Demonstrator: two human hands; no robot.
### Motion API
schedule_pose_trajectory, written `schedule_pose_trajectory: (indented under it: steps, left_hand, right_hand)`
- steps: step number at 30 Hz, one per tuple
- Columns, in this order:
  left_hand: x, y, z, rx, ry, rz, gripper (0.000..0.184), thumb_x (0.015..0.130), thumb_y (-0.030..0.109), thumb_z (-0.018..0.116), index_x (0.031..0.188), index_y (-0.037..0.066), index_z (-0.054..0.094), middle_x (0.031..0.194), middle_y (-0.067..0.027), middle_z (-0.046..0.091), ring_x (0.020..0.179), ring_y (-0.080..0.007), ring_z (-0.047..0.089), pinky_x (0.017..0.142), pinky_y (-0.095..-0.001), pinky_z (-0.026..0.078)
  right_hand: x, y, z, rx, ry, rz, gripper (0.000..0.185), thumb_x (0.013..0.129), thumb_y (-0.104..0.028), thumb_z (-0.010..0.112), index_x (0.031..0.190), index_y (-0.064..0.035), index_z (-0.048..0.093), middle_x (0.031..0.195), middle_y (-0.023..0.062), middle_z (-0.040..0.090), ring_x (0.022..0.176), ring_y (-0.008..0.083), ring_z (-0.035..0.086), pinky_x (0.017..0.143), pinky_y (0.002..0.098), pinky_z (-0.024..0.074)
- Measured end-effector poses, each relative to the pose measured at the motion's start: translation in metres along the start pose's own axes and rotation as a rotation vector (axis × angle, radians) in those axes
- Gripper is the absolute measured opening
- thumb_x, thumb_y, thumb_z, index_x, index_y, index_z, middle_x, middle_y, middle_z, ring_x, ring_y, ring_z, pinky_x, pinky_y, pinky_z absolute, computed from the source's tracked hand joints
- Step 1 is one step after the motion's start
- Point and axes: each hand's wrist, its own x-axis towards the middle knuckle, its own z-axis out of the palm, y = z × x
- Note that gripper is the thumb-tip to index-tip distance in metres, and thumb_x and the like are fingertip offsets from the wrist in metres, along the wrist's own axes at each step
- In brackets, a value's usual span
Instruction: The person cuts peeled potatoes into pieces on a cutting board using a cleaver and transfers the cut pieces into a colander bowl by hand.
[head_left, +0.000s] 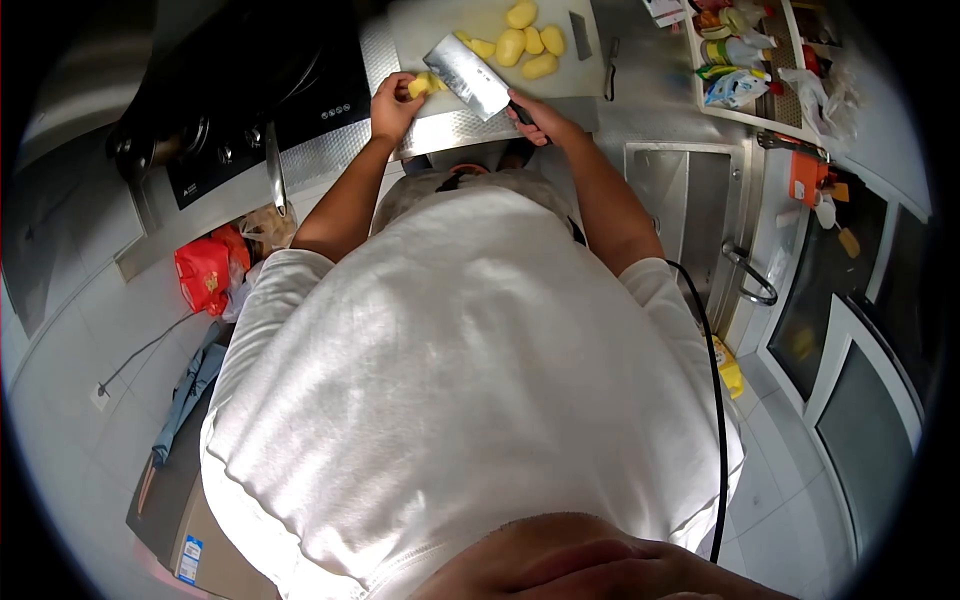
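At the near left corner of the cutting board (424, 28), the left hand (394, 104) had its fingers closed on a potato piece (418, 86). The right hand (541, 120), by the board's near edge, was clamped round the black handle of a cleaver (467, 78). The blade slanted over the board's left half, broad face up — whether it touched the surface could not be told. Whole potatoes (510, 47) lay toward the board's far side. Cutting well probably called for curled left fingertips with the thumb tucked back, the piece resting flat-side down farther in from the board's edge — and the blade upright for each slow, even stroke.
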Motion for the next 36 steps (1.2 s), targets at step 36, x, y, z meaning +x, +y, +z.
schedule_pose_trajectory:
  steps: [36]
  left_hand:
    - [0.056, -0.015, 0.05, 0.159, -0.126, -0.335, 0.049, 0.086, 0.039, 0.074, 0.129, 0.017, 0.065, 0.125, -0.0232, 0.054, 0.104, -0.0358, 0.065, 0.094, -0.0392, 0.057]
  right_hand:
    - [-0.04, 0.038, 0.021, 0.386, 0.111, -0.303, 0.055, 0.105, -0.068, 0.038, 0.087, -0.0172, 0.045, 0.051, -0.0037, 0.031, 0.035, 0.0088, 0.025, 0.034, 0.0275, 0.0214]
